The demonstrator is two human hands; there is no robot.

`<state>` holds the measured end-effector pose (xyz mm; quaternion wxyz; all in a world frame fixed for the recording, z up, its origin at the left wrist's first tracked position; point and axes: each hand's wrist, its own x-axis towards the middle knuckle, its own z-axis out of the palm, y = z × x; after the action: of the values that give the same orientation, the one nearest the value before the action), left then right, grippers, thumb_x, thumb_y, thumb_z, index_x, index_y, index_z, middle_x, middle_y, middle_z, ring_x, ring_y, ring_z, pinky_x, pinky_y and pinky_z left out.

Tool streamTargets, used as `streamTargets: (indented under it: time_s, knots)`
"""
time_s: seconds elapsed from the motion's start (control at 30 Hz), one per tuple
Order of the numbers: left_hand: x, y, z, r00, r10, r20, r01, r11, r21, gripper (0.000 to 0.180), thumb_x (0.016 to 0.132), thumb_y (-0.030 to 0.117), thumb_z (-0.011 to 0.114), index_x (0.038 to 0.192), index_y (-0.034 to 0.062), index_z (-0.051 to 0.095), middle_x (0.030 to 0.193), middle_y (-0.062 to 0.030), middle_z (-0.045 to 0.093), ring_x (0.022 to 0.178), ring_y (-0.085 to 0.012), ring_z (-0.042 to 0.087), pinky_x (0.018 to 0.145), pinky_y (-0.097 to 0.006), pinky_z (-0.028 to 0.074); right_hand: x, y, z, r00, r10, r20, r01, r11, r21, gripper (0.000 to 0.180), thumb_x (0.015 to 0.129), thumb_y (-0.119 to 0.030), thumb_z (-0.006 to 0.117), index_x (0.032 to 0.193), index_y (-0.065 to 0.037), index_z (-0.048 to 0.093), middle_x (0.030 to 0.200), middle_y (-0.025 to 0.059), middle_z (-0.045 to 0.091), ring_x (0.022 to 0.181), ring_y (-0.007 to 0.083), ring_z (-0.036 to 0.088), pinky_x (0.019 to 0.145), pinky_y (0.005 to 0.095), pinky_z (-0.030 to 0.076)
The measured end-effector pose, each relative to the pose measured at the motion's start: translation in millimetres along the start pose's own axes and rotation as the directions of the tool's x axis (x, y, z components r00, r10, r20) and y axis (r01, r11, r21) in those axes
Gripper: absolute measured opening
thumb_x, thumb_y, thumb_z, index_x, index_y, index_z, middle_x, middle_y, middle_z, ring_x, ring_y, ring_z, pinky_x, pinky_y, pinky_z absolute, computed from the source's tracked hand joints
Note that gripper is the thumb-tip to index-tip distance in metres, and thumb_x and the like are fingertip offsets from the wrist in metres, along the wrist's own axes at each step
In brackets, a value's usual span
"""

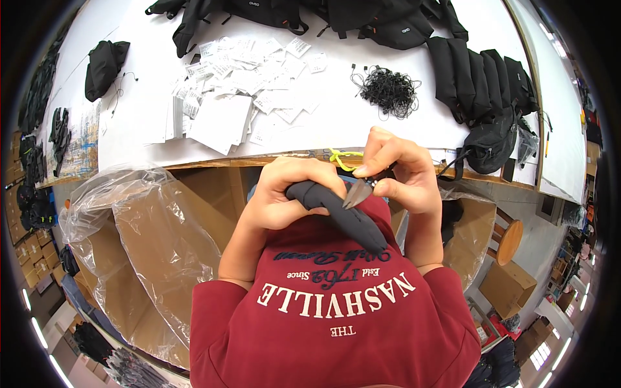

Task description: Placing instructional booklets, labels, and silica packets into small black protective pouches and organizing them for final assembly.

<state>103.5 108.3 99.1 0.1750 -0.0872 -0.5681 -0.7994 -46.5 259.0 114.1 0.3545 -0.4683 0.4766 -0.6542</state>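
My left hand [291,189] is closed around a dark padded fabric piece [343,216], which looks folded or rolled and slants down to the right in front of my chest. In my right hand [404,169] is a pair of thread snips [358,193], gripped between thumb and fingers. Their metal blades touch or nearly touch the fabric's upper side, just right of my left fingers; the exact contact is too small to tell. A yellow-green cord [345,157] loops from the snips' handle end. My right fingers hide most of the handle.
On the white table [145,39] lie loose white paper tags [255,71], a tangle of black cords [390,92], black bags [394,29] and a row of black pouches [482,81]. Cardboard boxes with clear plastic liners [152,226] stand below the table's front edge.
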Motion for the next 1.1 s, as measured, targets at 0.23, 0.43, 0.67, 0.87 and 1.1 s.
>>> streamTargets:
  time_s: [0.23,0.43,0.67,0.87,1.1]
  knots:
    - [0.3,-0.6,-0.7,0.999,-0.001,0.036,0.002,1.0,-0.028,0.019,0.07,-0.003,0.068,0.089,-0.0023,0.065,0.073,-0.0085,0.064,0.061,-0.0157,0.059,0.058,-0.026,0.045,-2.3,1.8,6.6,0.997,0.049,-0.066,-0.044,0.997,0.068,0.031,0.076,-0.031,0.076,0.084,-0.003,0.065,0.07,0.0042,0.059,0.066,0.0132,0.045,0.062,0.0269,0.032]
    - [3.3,0.5,-0.3,0.999,0.02,0.029,-0.019,0.999,-0.045,0.02,0.07,-0.003,0.068,0.09,-0.003,0.065,0.075,-0.0103,0.066,0.063,-0.0165,0.061,0.058,-0.026,0.047,-2.9,-2.8,2.5,0.993,0.066,-0.099,-0.062,0.997,0.047,0.031,0.076,-0.033,0.075,0.081,-0.004,0.064,0.072,0.0033,0.061,0.068,0.0128,0.045,0.063,0.0268,0.032]
    - [2.9,-0.3,-0.9,0.999,-0.003,0.037,0.005,0.999,-0.048,0.021,0.069,-0.004,0.067,0.089,-0.0026,0.065,0.073,-0.0091,0.065,0.06,-0.0151,0.059,0.055,-0.026,0.044,-3.0,-2.9,-0.7,0.995,0.076,-0.066,-0.077,0.997,-0.016,0.032,0.077,-0.033,0.075,0.083,-0.004,0.065,0.076,0.0041,0.064,0.07,0.013,0.047,0.065,0.0271,0.033]
    - [1.1,-0.4,0.7,1.0,-0.018,0.012,0.018,1.0,-0.021,0.021,0.068,-0.003,0.067,0.088,-0.0019,0.065,0.072,-0.0073,0.064,0.059,-0.0142,0.057,0.054,-0.026,0.042,-2.2,-1.9,-0.4,0.996,0.068,-0.06,-0.069,0.997,-0.026,0.032,0.077,-0.033,0.075,0.084,-0.003,0.066,0.073,0.0042,0.062,0.068,0.0135,0.046,0.064,0.0275,0.033]
    - [1.6,-1.8,-0.3,1.0,-0.018,0.018,0.019,0.999,-0.026,0.021,0.068,-0.003,0.067,0.089,-0.0022,0.065,0.073,-0.0073,0.064,0.06,-0.0142,0.057,0.055,-0.026,0.043,-2.5,-0.1,-0.6,0.996,0.066,-0.067,-0.068,0.998,-0.016,0.033,0.078,-0.034,0.074,0.085,-0.003,0.066,0.071,0.0043,0.06,0.067,0.0138,0.046,0.064,0.0278,0.032]
